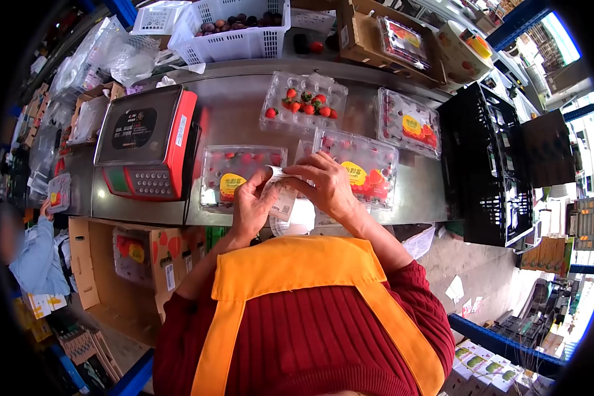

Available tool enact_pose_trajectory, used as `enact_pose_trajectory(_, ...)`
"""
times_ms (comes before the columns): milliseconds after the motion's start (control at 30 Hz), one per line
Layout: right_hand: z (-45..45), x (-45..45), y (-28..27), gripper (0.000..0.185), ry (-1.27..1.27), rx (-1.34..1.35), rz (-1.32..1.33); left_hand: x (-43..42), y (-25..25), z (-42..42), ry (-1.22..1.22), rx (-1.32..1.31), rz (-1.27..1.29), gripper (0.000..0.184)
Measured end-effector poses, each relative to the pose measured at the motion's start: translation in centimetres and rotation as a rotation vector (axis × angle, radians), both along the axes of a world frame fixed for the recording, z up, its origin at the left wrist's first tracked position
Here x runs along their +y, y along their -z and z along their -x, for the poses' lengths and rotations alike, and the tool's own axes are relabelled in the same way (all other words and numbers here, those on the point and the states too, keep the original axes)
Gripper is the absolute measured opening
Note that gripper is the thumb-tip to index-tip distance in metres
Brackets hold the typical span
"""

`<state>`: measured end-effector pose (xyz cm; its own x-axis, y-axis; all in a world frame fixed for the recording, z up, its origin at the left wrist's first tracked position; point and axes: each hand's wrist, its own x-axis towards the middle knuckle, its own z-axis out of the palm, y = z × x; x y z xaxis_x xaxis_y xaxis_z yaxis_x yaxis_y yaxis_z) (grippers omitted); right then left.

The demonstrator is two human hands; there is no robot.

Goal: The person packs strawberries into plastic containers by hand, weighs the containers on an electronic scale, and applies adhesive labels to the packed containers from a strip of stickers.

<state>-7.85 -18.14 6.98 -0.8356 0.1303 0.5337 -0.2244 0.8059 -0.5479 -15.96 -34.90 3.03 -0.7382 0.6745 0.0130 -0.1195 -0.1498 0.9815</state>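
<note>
Head view: the left hand (pixel 252 210) and right hand (pixel 330 186) hold a white printed label strip (pixel 284 202) near its upper end, fingers narrow on it, at the near edge of the counter (pixel 427 203). 2 clear boxes, the left box (pixel 212 177) and right box (pixel 378 160), lie on either side; a strawberry tray (pixel 318 84) sits farther back.

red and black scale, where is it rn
In the head view, the scale stands on the metal counter, left of the strawberry box with the yellow label.
</note>
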Motion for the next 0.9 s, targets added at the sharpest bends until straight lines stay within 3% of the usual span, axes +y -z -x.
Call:
enact_pose_trajectory(133,0.2,-0.1,0.2,0.016,-0.145,-0.100,0.171,-1.7,0.0,0.1,-0.033,0.185,0.166,0.018)
enact_pose_trajectory(300,0.3,-0.4,1.9,0.016,-0.291,-0.442,0.702,-3.4,-0.6,-0.9,0.046,-0.076,0.168,0.029)
enact_pose_trajectory(400,0.3,-1.9,5.3,0.017,-0.305,-0.511,1.062,-6.2,0.8,-0.4,0.171,-0.030,0.329,0.028)
enact_pose_trajectory(467,0.7,-1.9,5.8,0.017,-0.114,-0.448,1.246,-8.0,1.2,0.0,0.217,-0.167,0.260,0.032)
enact_pose_trajectory(533,2.0,-2.2,4.7,0.012,0.199,-0.185,1.318,-9.7,1.6,0.1,0.247,-0.223,0.090,0.036)
enact_pose_trajectory(600,3.0,-2.2,4.8,0.013,0.424,0.052,0.938,-11.1,2.0,0.2,0.256,-0.205,-0.180,0.040)
enact_pose_trajectory(633,3.0,-3.8,2.5,0.008,0.486,0.063,0.441,-10.7,-0.7,1.0,0.373,-0.179,-0.228,0.045)
enact_pose_trajectory(733,3.3,-8.0,2.1,0.018,0.020,0.147,-0.080,-12.7,0.5,1.8,0.284,-0.311,-0.226,0.035)
enact_pose_trajectory(900,4.0,-11.9,2.0,0.040,-0.076,-0.071,-0.205,-15.6,2.0,2.9,0.236,-0.259,-0.214,0.044)
